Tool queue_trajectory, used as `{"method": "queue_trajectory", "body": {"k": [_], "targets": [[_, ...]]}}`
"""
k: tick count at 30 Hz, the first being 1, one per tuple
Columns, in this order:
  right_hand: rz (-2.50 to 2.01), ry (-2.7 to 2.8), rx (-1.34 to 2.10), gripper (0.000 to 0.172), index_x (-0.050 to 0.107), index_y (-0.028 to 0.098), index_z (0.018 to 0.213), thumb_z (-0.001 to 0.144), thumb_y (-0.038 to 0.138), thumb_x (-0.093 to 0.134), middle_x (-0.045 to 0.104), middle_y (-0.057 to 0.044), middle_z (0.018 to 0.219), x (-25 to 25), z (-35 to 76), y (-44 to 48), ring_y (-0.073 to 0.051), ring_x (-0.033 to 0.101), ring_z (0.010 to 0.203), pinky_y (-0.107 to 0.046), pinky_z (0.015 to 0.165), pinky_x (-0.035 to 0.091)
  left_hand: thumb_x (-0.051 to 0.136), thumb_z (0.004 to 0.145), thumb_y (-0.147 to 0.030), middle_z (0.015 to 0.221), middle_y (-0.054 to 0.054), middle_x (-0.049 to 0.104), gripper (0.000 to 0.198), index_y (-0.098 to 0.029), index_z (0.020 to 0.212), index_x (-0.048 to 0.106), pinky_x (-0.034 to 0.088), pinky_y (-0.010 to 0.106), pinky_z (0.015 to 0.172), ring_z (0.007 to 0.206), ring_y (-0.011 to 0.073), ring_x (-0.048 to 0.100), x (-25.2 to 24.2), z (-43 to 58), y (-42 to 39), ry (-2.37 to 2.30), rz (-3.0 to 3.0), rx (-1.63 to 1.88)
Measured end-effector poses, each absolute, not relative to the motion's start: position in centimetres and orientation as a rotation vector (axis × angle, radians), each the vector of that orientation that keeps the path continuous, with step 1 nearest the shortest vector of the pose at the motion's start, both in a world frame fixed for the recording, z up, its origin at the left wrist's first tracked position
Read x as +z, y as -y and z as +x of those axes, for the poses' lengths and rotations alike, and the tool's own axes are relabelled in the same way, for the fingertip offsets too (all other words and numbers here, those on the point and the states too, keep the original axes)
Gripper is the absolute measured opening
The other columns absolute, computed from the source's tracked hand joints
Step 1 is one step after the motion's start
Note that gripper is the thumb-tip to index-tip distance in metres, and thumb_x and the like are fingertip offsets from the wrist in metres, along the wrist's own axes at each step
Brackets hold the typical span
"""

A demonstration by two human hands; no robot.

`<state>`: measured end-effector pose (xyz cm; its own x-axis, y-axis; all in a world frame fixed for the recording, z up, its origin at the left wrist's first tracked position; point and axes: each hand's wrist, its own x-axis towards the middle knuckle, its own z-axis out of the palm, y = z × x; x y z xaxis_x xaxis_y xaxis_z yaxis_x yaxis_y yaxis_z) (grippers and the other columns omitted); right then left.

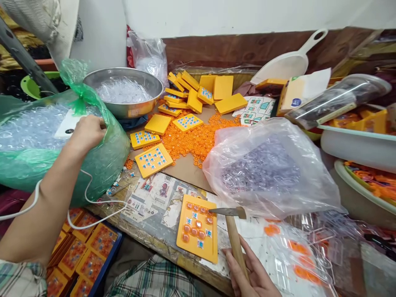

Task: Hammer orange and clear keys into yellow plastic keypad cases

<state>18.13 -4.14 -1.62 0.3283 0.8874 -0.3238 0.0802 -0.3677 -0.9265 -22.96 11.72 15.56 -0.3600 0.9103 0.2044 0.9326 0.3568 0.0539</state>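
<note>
My right hand (pixel 247 270) is wrapped round the wooden handle of a small hammer (pixel 235 239). The hammer's pointed metal head lies over the upper right of a yellow plastic plate (pixel 198 247), which holds blue-marked squares and several round clear pieces over orange. On the left, my left hand (pixel 88 132) is bent at the mouth of a green bag (pixel 114 152) full of clear plastic pieces, beside a white device (pixel 68 123) with a cable. Its fingertips are hidden, so what it holds, if anything, cannot be made out.
Orange rings (pixel 192 140) lie heaped among yellow plates (pixel 154 160) behind the work spot. A steel bowl (pixel 123 108) stands back left, a clear bag (pixel 262 165) right. Below left is a blue-edged crate (pixel 108 251) of filled plates; a white cable (pixel 89 202) crosses the table edge.
</note>
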Motion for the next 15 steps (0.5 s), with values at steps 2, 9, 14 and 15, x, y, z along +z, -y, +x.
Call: {"method": "queue_trajectory", "body": {"k": [2, 9, 14, 15], "targets": [[-1.721, 0.835, 1.201, 0.076, 0.054, 0.023, 0.131, 0.064, 0.051, 0.076, 0.069, -0.006, 0.102, -1.8, 18.2, 4.1, -0.007, 0.043, 0.045, -0.022, 0.038, 0.041, 0.052, 0.078, -0.023, 0.083, 0.011, 0.071, 0.03, -0.004, 0.091, 0.07, 0.047, 0.036, 0.076, 0.08, 0.0235, 0.061, 15.6, -23.2, -11.7, 2.447, -1.582, -0.299], [-1.693, 0.81, 1.2, 0.073, 0.056, 0.022, 0.129, 0.065, 0.051, 0.074, 0.07, -0.006, 0.096, -1.6, 17.7, 4.4, -0.007, 0.043, 0.043, -0.022, 0.037, 0.039, 0.064, 0.077, -0.027, 0.093, 0.004, 0.073, 0.036, -0.013, 0.109, 0.068, 0.054, 0.034, 0.077, 0.08, 0.0179, 0.067, 14.5, -19.3, -7.5, 1.81, -1.539, -0.988], [-1.722, 0.811, 1.2, 0.07, 0.057, 0.022, 0.129, 0.067, 0.051, 0.073, 0.069, -0.006, 0.096, -1.0, 17.4, 4.5, -0.007, 0.041, 0.044, -0.022, 0.038, 0.037, 0.054, 0.083, -0.005, 0.1, 0.007, 0.072, 0.031, -0.012, 0.112, 0.063, 0.053, 0.027, 0.089, 0.093, 0.0151, 0.067, 5.5, -9.8, -2.1, 1.407, -2.42, -1.08], [-1.723, 0.805, 1.204, 0.07, 0.056, 0.023, 0.129, 0.067, 0.05, 0.073, 0.069, -0.006, 0.097, -0.9, 17.3, 4.5, -0.006, 0.041, 0.044, -0.023, 0.039, 0.037, 0.05, 0.084, -0.002, 0.1, 0.009, 0.072, 0.034, -0.011, 0.115, 0.061, 0.053, 0.029, 0.091, 0.095, 0.0165, 0.066, 3.1, -8.5, -1.5, 1.376, -2.512, -1.067]]}}
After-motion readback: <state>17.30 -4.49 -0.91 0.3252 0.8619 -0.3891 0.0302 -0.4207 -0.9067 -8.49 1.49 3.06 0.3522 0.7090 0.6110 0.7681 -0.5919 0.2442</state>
